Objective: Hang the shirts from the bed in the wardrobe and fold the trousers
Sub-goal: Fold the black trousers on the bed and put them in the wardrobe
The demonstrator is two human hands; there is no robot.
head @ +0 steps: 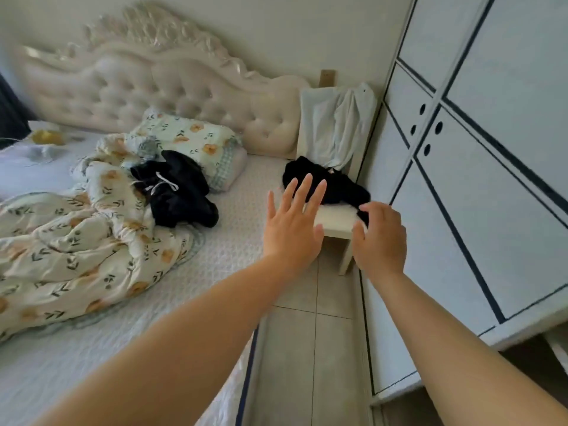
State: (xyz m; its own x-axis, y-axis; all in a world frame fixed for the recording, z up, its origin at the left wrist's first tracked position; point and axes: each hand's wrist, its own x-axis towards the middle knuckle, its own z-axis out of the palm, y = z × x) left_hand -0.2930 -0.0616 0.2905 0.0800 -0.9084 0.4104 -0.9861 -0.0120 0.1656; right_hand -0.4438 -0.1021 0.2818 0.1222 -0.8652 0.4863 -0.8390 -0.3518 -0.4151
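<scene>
Garment [335,186], black and limp, lies bunched on the chair seat [335,221] at 1 o'clock from the left grip [292,226], which is released, fingers spread; right grip [379,238] likewise released, loosely curled, empty. Cloth probably light and soft; take a thick fold.
</scene>
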